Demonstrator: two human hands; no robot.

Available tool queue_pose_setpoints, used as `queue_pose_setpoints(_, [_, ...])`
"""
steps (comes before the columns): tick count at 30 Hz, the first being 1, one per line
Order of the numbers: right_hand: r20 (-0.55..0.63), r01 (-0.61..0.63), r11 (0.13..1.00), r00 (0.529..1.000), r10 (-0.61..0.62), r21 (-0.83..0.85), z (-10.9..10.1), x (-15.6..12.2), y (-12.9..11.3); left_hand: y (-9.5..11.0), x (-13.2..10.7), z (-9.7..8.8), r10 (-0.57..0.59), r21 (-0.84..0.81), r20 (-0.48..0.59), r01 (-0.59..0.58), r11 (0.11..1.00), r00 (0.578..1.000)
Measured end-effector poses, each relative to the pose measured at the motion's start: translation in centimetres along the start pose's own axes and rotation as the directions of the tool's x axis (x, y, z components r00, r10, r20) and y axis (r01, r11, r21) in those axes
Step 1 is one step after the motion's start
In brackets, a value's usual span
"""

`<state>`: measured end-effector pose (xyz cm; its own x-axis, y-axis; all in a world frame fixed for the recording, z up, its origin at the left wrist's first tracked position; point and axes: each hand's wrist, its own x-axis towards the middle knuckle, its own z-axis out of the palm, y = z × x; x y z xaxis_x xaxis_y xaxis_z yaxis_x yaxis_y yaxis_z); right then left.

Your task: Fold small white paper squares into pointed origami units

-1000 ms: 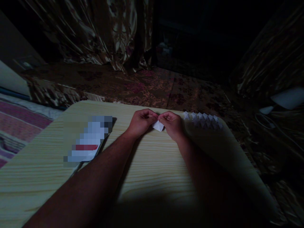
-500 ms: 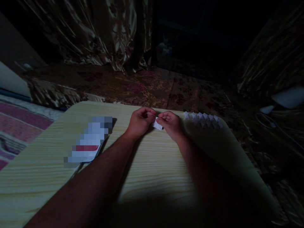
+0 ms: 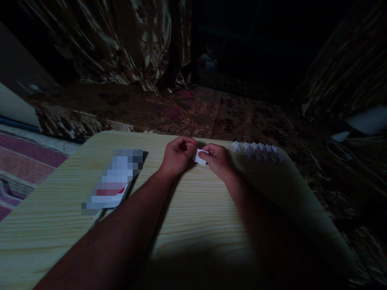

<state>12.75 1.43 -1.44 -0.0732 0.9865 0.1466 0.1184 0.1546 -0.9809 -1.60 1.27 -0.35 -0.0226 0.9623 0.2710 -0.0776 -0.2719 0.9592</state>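
A small folded piece of white paper (image 3: 200, 158) is held between my two hands near the far edge of the wooden table (image 3: 199, 209). My left hand (image 3: 177, 155) pinches its left side between thumb and fingers. From the other side, my right hand (image 3: 217, 157) grips it, the thumb lying over its upper right part. A crease line shows on the paper's face. To the right of my right hand, several white folded paper stars (image 3: 260, 151) stand in rows along the table's far right edge.
On the left of the table lies a blurred-out, phone-like flat object (image 3: 116, 181), beside my left forearm. A striped cloth (image 3: 27, 157) is beyond the table's left side. Patterned fabric (image 3: 187, 108) and curtains (image 3: 145, 44) are behind it. A white lamp (image 3: 370, 121) with a cable is at the right.
My right fingers have shifted slightly on the paper, and more of its face shows. Both hands keep hold of it. The stars have stayed in place.
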Motion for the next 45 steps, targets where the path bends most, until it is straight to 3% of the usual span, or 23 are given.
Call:
queue_pose_setpoints(10, [0.021,-0.055,0.996,0.998,0.053,0.065,0.02,-0.03,-0.50,-0.08,0.03,-0.03,0.015,0.032,-0.013,-0.015,0.999,1.000])
queue_pose_setpoints(21, [-0.010,-0.036,0.994,0.999,0.038,0.107,0.00,0.10,-0.56,-0.09,0.10,-0.02,0.001,-0.012,-0.029,-0.001,1.000,1.000])
queue_pose_setpoints(28, [0.029,-0.011,1.000,1.000,0.011,-0.030,0.12,0.13,-0.04,-0.14,0.11,0.03,0.017,-0.006,-0.056,-0.018,1.000,0.998])
queue_pose_setpoints(41, [0.049,0.063,0.995,0.997,-0.059,-0.072,-0.09,-0.23,-0.12,-0.40,0.06,-0.07,0.009,-0.013,-0.026,-0.010,1.000,1.000])
queue_pose_setpoints(45, [0.035,0.032,0.997,0.999,-0.030,-0.067,0.01,-0.11,0.13,-0.39,0.10,-0.01,-0.006,-0.023,-0.015,0.005,1.000,1.000])
